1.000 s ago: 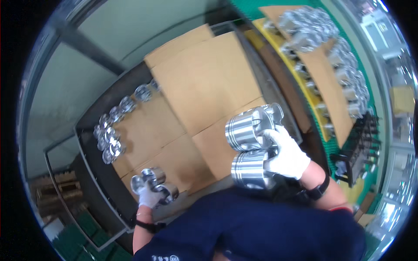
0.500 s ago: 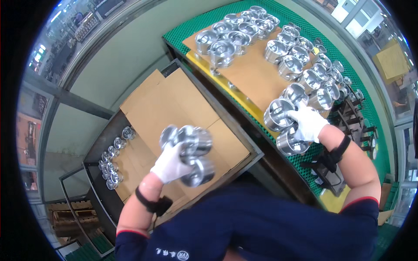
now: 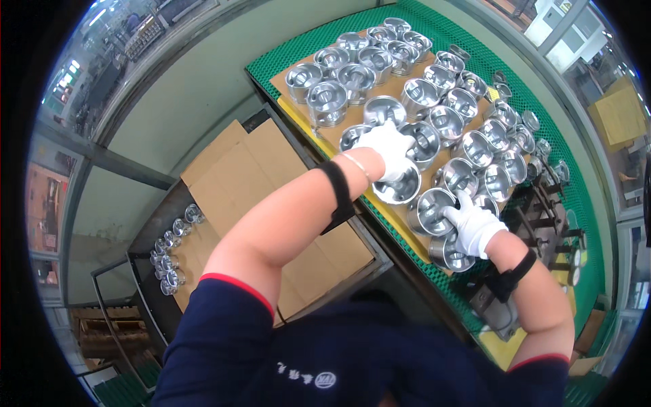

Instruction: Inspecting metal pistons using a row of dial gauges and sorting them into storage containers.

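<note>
My left hand (image 3: 388, 150), in a white glove, is over the brown board with its fingers closed among a cluster of shiny metal pistons. One piston (image 3: 385, 110) lies beyond the fingers, another (image 3: 422, 144) to their right and a third (image 3: 399, 184) on the near side. The glove partly hides how it grips them. My right hand (image 3: 472, 227), also gloved, has its fingers hooked into a piston (image 3: 434, 211) at the board's near right corner. Beside that hand, another piston (image 3: 451, 254) sits lower, partly covered by the fingers.
Several rows of pistons (image 3: 327, 103) stand on the brown board (image 3: 319, 136) over a green mesh tabletop (image 3: 271, 62). A dark metal fixture (image 3: 542, 237) stands at the right. To the left, a cart lined with cardboard (image 3: 237, 169) carries small pistons (image 3: 182, 227) along its far-left edge.
My left hand has carried its pistons from above the cardboard-lined cart rightward onto the brown board. My right hand stays at the near corner pistons, and the view has shifted slightly.
</note>
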`<action>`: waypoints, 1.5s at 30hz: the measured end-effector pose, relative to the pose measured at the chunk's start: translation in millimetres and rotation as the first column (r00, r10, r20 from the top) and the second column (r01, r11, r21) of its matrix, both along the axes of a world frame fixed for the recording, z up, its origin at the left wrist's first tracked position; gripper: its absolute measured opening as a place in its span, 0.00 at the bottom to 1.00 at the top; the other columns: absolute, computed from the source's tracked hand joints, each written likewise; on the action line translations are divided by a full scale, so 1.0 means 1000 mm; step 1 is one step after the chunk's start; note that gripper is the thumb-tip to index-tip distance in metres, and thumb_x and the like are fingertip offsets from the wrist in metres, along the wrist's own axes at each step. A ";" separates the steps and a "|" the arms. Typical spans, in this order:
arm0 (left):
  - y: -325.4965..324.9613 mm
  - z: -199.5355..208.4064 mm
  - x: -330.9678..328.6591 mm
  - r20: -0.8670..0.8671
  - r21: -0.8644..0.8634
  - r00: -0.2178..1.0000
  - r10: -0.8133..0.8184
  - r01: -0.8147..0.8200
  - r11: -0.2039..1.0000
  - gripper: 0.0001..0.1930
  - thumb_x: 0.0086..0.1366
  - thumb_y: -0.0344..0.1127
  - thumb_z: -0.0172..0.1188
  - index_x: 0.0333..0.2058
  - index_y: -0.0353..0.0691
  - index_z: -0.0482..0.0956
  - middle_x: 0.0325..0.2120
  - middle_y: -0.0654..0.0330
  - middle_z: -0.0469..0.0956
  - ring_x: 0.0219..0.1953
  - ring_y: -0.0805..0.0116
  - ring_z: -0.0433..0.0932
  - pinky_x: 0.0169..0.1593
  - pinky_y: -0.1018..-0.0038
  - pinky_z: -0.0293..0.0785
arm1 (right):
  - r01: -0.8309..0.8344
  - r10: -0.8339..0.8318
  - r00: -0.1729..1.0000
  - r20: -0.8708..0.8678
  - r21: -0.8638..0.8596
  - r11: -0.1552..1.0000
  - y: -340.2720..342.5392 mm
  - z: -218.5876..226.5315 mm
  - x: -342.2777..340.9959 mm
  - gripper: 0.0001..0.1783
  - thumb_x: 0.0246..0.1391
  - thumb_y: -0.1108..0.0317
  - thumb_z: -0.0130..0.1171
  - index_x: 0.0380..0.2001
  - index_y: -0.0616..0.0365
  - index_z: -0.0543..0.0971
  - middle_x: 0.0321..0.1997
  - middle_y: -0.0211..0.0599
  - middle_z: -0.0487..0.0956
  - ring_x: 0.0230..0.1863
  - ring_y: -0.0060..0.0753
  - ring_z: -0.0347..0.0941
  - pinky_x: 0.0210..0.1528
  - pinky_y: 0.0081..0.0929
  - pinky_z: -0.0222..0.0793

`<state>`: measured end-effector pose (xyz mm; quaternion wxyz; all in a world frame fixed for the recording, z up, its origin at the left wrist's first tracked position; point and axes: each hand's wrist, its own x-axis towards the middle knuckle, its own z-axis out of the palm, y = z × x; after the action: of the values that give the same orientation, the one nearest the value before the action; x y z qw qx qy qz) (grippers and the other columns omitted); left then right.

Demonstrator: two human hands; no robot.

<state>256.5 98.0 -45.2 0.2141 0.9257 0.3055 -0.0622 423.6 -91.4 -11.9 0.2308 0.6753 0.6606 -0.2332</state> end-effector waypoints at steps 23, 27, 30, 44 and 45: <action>-0.284 -0.359 -0.442 -0.418 -0.191 -0.210 0.884 -0.931 -0.312 0.36 0.59 0.48 0.62 0.61 0.33 0.65 0.58 0.39 0.70 0.59 0.44 0.72 0.61 0.60 0.71 | -0.037 0.038 0.999 0.003 0.231 0.972 -0.016 -0.067 0.037 0.49 0.32 0.65 0.77 0.59 0.56 0.61 0.73 0.65 0.48 0.71 0.66 0.53 0.72 0.40 0.55; -0.298 -0.399 -0.439 -0.540 -0.397 -0.148 0.829 -0.823 -0.406 0.38 0.59 0.51 0.62 0.61 0.28 0.67 0.58 0.38 0.72 0.62 0.43 0.70 0.63 0.62 0.69 | -0.048 0.055 0.998 -0.018 0.281 0.958 -0.017 -0.083 0.054 0.51 0.31 0.65 0.78 0.60 0.56 0.61 0.73 0.59 0.49 0.71 0.59 0.55 0.72 0.36 0.54; -0.318 -0.434 -0.433 -0.525 -0.473 -0.006 0.851 -0.829 -0.298 0.39 0.60 0.54 0.62 0.59 0.25 0.69 0.57 0.38 0.73 0.62 0.44 0.71 0.63 0.64 0.69 | -0.060 0.054 0.998 0.034 0.211 0.976 -0.011 -0.070 0.029 0.53 0.28 0.70 0.77 0.61 0.57 0.60 0.72 0.61 0.51 0.70 0.63 0.56 0.71 0.36 0.57; -0.328 -0.135 -0.526 -0.261 -0.239 -0.182 0.948 -0.940 -0.245 0.46 0.60 0.60 0.64 0.61 0.21 0.66 0.61 0.37 0.68 0.66 0.48 0.66 0.67 0.65 0.63 | 0.007 -0.024 0.997 0.072 0.236 0.972 -0.023 -0.062 0.019 0.48 0.32 0.75 0.73 0.60 0.60 0.63 0.74 0.64 0.49 0.74 0.65 0.49 0.75 0.40 0.48; -0.343 -0.122 -0.549 -0.260 -0.224 -0.186 0.948 -0.943 -0.246 0.46 0.60 0.60 0.64 0.61 0.21 0.66 0.61 0.37 0.68 0.66 0.48 0.66 0.67 0.65 0.63 | 0.024 -0.030 0.999 0.019 0.233 0.972 -0.023 -0.064 0.028 0.49 0.33 0.73 0.74 0.62 0.61 0.63 0.75 0.63 0.47 0.75 0.64 0.47 0.76 0.39 0.46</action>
<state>-292.7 -245.4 -167.5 0.3426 0.2961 0.8880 0.0799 451.5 -114.6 -76.3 0.1542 0.7092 0.6715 -0.1495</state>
